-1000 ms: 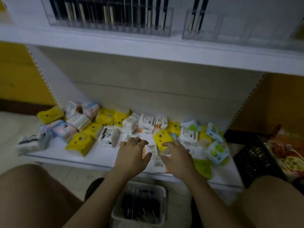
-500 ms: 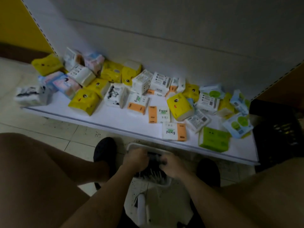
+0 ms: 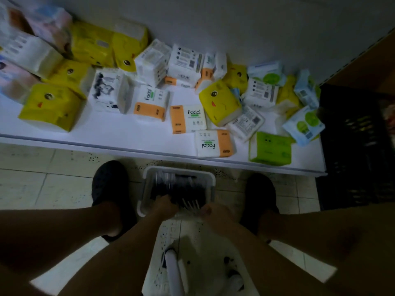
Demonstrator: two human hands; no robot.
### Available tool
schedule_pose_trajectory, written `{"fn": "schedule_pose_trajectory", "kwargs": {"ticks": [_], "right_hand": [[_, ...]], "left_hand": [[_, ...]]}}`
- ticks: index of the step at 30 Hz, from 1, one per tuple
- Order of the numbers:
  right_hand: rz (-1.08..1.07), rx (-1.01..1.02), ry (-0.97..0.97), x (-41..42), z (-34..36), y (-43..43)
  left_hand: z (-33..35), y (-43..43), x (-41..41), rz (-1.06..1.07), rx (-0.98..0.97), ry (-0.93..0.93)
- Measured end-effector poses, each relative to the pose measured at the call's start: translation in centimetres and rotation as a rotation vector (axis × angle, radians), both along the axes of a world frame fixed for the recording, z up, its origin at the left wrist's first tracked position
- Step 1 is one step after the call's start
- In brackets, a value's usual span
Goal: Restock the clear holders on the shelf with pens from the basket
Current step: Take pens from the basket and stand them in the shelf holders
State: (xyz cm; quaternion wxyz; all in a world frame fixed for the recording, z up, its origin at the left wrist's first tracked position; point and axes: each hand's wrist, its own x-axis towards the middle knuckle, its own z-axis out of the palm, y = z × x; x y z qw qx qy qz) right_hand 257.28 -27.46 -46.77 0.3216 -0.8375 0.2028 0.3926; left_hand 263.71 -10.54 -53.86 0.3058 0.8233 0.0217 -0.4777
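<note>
Tiled floor (image 3: 42, 184): basket (image 3: 210, 178) w/ pens (image 3: 181, 189). L hand (image 3: 165, 205), R hand (image 3: 214, 211) at near rim; grip: cannot tell, blurred.

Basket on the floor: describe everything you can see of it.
The basket is pale plastic, rectangular with rounded corners, upright on the tiled floor between two dark shoes, just before the low shelf. Dark pens lie in it, blurred. The left hand reaches into them; the right hand covers its near rim.
</note>
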Motion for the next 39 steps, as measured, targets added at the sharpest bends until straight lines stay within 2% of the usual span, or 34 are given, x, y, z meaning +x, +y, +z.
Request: {"fn": "schedule_pose_trajectory", "kwargs": {"ticks": [3,8,18,23,30,33,39], "right_hand": [[0.052,-0.017,0.031,-0.8,-0.4,-0.6],[0.031,-0.02,0.039,-0.4,-0.7,-0.9],[-0.002,0.029,0.022,0.7,-0.8,-0.4],[-0.027,0.054,0.04,1.2,-0.9,-0.2],[0.147,0.036,0.061,1.9,-2.3,0.7],[0.268,0.002,0.054,1.9,-3.8,1.4],[0.471,-0.062,0.023,1.6,-6.4,2.2]], "left_hand": [[-0.6,-0.1,-0.3,0.075,-0.039,0.041],[-0.7,0.1,-0.3,0.213,-0.04,-0.001],[-0.5,-0.5,-0.1,0.188,-0.078,0.114],[-0.9,-0.2,-0.4,0.165,-0.023,-0.002],[-0.7,-0.1,-0.6,0.21,0.065,-0.045],[-0.1,0.0,-0.9,0.38,0.117,-0.088],[2.5,0.2,-1.7,0.596,-0.087,-0.015]]}}
